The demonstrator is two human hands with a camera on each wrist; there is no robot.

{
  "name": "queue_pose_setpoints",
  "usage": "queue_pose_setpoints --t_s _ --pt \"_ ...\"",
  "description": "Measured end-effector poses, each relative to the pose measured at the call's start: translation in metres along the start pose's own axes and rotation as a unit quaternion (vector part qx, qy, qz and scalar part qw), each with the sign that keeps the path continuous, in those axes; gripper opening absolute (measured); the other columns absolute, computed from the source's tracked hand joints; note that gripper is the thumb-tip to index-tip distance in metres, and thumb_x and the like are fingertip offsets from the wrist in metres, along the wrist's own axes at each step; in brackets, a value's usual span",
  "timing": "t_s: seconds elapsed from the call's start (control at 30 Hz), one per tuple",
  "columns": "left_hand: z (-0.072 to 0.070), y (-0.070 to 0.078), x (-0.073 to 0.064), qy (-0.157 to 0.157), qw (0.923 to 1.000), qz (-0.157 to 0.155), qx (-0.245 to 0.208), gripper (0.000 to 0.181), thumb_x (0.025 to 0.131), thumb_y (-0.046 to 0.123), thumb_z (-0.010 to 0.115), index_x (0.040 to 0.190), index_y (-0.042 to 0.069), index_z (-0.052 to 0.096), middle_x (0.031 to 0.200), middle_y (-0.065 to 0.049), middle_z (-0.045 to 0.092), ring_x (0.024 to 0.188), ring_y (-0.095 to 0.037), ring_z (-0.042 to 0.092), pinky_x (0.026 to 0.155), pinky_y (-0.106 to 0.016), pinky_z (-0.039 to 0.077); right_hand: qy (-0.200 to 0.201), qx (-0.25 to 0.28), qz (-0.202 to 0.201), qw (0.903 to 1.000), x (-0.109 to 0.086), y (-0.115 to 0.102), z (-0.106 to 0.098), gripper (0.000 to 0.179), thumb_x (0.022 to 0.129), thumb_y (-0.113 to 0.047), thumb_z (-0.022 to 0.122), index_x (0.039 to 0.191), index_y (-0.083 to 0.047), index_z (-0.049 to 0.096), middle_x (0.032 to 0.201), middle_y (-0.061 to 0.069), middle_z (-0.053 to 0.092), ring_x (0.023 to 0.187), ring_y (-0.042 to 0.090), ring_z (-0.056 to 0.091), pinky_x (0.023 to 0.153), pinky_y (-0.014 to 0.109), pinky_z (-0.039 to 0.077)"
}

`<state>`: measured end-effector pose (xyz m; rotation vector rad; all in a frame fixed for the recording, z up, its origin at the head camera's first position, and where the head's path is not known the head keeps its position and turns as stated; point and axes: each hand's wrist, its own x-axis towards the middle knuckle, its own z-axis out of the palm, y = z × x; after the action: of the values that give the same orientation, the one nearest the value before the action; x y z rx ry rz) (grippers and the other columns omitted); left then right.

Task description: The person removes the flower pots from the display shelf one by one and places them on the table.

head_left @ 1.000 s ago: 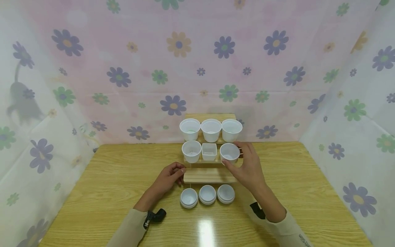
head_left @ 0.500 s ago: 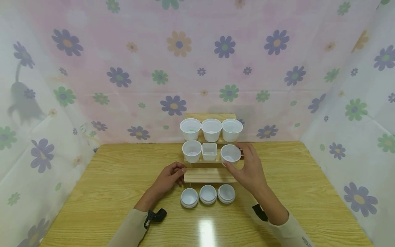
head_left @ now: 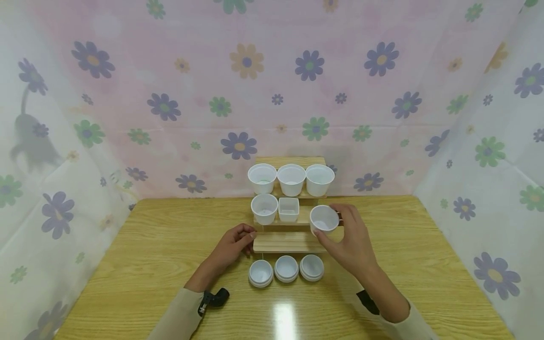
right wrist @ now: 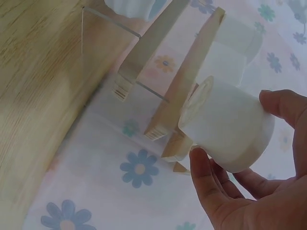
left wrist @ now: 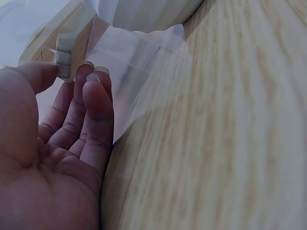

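Note:
In the head view my right hand (head_left: 354, 241) pinches a white plastic cup (head_left: 324, 219) between thumb and fingers. The cup hangs off the right end of the stand's middle board, and the right wrist view shows its side and base clear of the boards. My left hand (head_left: 231, 243) holds the left end of the stand's lowest wooden board (head_left: 289, 242), its thumb on the board and fingertips below, as the left wrist view shows. A round white cup (head_left: 264, 210) and a square white cup (head_left: 289, 209) stand on the middle board.
Three more white cups (head_left: 291, 179) line the upper tier. Three low white jars (head_left: 286, 268) stand on the wood-grain table (head_left: 170, 255) in front of the stand. Clear side panels (left wrist: 139, 62) carry the boards. Flowered cloth (head_left: 191, 108) encloses the back and sides.
My right hand has drawn the white cup away from the middle board, rightward and toward me. My left hand has stayed in place on the stand.

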<state>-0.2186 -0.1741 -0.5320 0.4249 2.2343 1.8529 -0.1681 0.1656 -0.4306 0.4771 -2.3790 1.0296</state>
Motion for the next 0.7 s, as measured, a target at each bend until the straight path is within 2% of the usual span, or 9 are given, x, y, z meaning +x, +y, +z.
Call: queue_pose_setpoints --t_s 0.27,0.5,0.7 --pt "0.000 0.002 -0.001 -0.002 1.0000 0.002 -0.004 0.029 0.112 0.023 0.057 0.126 -0.002 0.062 0.091 -0.009 0.067 0.077 -0.020 0.066 0.069 -0.032 0.060 -0.003 -0.011 -0.004 0.9999 -0.006 -0.003 -0.005 0.069 0.079 -0.017 0.095 0.135 0.001 0.059 0.127 0.014 0.061 0.104 0.026 0.064 0.082 0.047 0.061" --pt "0.000 0.001 -0.001 -0.002 1.0000 0.000 -0.002 0.029 0.112 0.023 0.057 0.127 -0.002 0.061 0.092 -0.009 0.067 0.077 -0.021 0.065 0.070 -0.032 0.060 -0.004 -0.020 -0.005 0.9998 -0.012 -0.003 -0.009 0.068 0.079 -0.016 0.095 0.134 0.002 0.059 0.127 0.015 0.061 0.103 0.026 0.065 0.082 0.041 0.061" --pt "0.000 0.002 -0.001 -0.001 1.0000 -0.002 0.000 0.029 0.113 0.023 0.057 0.127 -0.001 0.062 0.091 -0.009 0.067 0.077 -0.021 0.065 0.069 -0.032 0.060 -0.007 -0.019 -0.002 0.9998 -0.017 -0.001 -0.012 0.068 0.079 -0.014 0.095 0.135 0.002 0.059 0.127 0.016 0.061 0.104 0.026 0.065 0.082 0.044 0.062"
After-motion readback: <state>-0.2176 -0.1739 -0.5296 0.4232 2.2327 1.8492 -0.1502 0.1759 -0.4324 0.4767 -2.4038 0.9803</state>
